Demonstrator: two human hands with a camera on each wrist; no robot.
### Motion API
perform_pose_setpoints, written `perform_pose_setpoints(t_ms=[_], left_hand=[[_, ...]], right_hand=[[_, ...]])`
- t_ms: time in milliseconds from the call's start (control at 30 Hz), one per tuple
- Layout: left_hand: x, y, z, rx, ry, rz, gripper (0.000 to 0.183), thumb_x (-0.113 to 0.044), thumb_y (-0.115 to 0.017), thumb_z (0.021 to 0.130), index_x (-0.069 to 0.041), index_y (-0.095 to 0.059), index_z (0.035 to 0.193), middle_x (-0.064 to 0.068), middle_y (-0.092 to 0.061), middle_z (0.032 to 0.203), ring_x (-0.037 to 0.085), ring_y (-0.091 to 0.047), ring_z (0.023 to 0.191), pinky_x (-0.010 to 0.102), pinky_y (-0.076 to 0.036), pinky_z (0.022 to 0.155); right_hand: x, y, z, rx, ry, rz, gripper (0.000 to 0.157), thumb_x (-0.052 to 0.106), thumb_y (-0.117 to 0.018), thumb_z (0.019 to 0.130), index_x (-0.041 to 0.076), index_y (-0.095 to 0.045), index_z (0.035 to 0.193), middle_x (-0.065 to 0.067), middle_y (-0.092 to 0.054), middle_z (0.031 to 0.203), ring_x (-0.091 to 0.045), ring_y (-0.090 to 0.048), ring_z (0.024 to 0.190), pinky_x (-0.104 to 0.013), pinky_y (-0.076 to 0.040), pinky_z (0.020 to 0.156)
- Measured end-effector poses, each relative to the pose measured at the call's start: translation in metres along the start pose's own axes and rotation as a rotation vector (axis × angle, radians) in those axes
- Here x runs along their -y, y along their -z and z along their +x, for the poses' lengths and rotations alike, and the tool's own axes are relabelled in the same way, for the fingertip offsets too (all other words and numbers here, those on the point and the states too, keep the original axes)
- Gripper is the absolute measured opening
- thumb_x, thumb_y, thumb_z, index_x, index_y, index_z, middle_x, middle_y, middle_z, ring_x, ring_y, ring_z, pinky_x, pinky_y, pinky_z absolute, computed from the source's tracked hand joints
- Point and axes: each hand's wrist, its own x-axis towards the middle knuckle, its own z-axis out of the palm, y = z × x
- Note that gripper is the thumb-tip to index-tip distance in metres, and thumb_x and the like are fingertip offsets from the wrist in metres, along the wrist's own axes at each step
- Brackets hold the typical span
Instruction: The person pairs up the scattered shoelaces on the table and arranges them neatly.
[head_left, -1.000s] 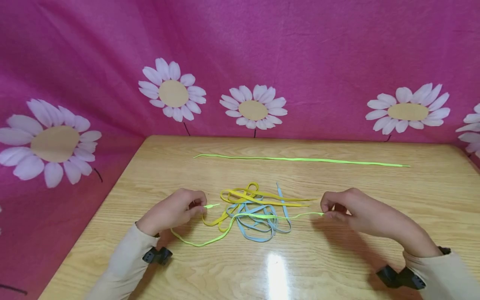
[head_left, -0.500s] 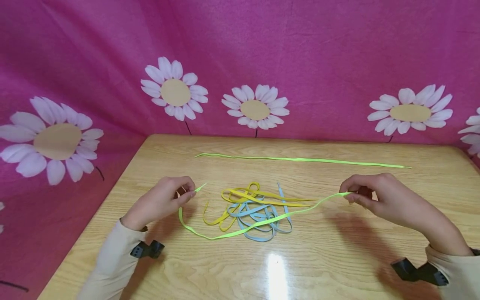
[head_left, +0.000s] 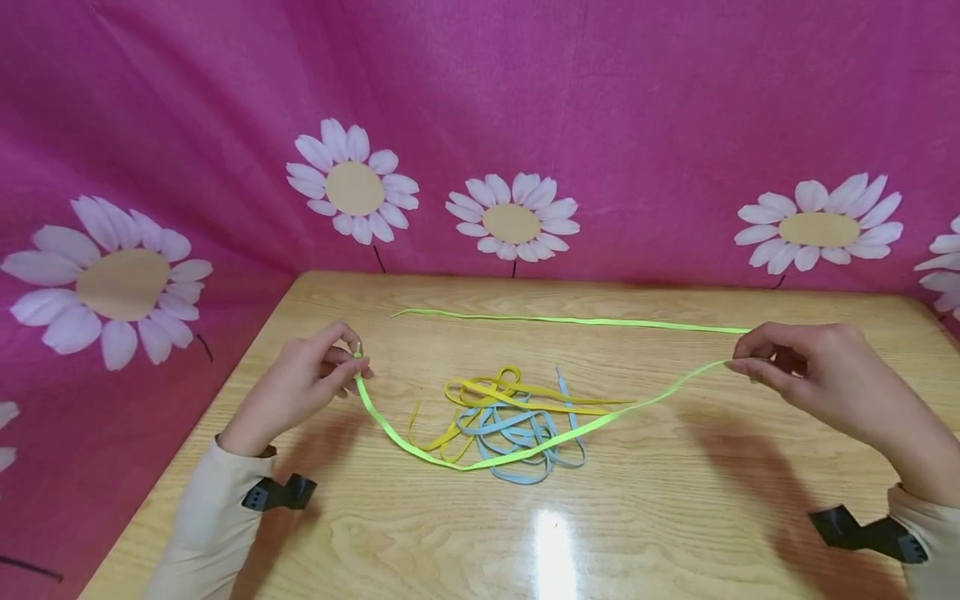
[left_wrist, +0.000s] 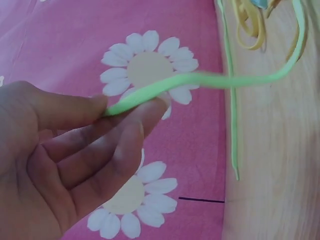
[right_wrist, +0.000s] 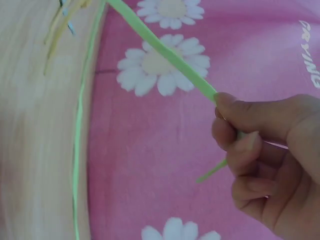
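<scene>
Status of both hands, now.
Left hand: closed, pinching a green shoelace near one end.
Right hand: closed, pinching the same green shoelace near its other end.

Head view faces forward, down; closer wrist views share the curtain (left_wrist: pixel 197 140).

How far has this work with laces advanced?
Seemingly done: a flat lime-green lace lies straight, apart, on the wooden table. In hand: a second flat lime-green lace sags between the left hand and right hand. Probably left: flat yellow lacing and flat pale-blue lacing, heaped together.
</scene>
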Motion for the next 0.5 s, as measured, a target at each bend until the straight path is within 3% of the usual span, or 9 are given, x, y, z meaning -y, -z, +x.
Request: perform_pose_setpoints(t_ms=[167,367,433,500], left_hand=[[-0.001,0.005,-0.002,-0.029,-0.017,0.042,0.010,0.003,-0.068,0.086,-0.002,-0.060,0.088,0.005,-0.070,0.079,0.008,-0.066,0.062,0.026,-0.053,0.054],[-0.001,0.009,-0.003,-0.085,0.001,0.128,0.008,-0.005,-0.070,0.087,-0.010,-0.066,0.084,-0.002,-0.068,0.075,0.008,-0.063,0.067,0.027,-0.053,0.057],[0.000,0.009,-0.002,-0.094,0.007,0.136,0.008,-0.005,-0.071,0.087,-0.011,-0.066,0.085,-0.002,-0.067,0.073,0.008,-0.062,0.067,0.027,-0.052,0.058],[0.001,0.008,-0.002,-0.103,0.019,0.133,0.008,-0.004,-0.070,0.087,-0.010,-0.066,0.087,-0.002,-0.067,0.073,0.008,-0.062,0.065,0.027,-0.052,0.059]], right_hand=[[-0.013,0.016,-0.008,-0.046,-0.031,0.000,0.028,-0.012,-0.077,0.071,0.011,-0.069,0.085,0.021,-0.052,0.064,0.009,-0.044,0.052,-0.011,-0.034,0.049],[-0.028,0.029,-0.015,-0.064,-0.069,-0.142,0.044,-0.029,-0.071,0.057,0.004,-0.070,0.087,0.021,-0.057,0.065,0.020,-0.045,0.057,-0.010,-0.036,0.047],[-0.031,0.030,-0.017,-0.085,-0.089,-0.138,0.045,-0.033,-0.066,0.057,0.001,-0.069,0.086,0.020,-0.055,0.065,0.020,-0.043,0.057,-0.011,-0.035,0.046],[-0.033,0.030,-0.018,-0.110,-0.104,-0.127,0.046,-0.037,-0.059,0.058,-0.002,-0.068,0.086,0.011,-0.058,0.066,0.019,-0.041,0.058,-0.011,-0.034,0.044]])
